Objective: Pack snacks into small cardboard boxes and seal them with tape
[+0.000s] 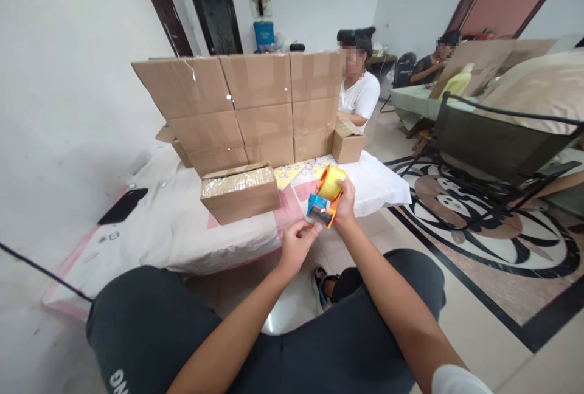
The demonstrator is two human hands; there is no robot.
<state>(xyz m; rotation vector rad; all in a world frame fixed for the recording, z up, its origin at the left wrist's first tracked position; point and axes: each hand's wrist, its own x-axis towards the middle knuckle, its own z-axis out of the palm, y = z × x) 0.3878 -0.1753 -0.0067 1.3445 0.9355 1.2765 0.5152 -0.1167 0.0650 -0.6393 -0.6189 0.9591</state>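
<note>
Orange tape dispenser (323, 204) fills my right hand (345, 202), left hand (297, 245) pinched at its edge — the near carton (241, 200) lies ahead-left, long axis crosswise, closer to my left.

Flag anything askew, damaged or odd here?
Only minor: white marks dot the upper part of the cardboard panel, which is otherwise plain brown. Could be tears or stuck scraps; can't tell which. No spill visible, and the tape dispenser in the right hand shows no obvious damage.
</note>
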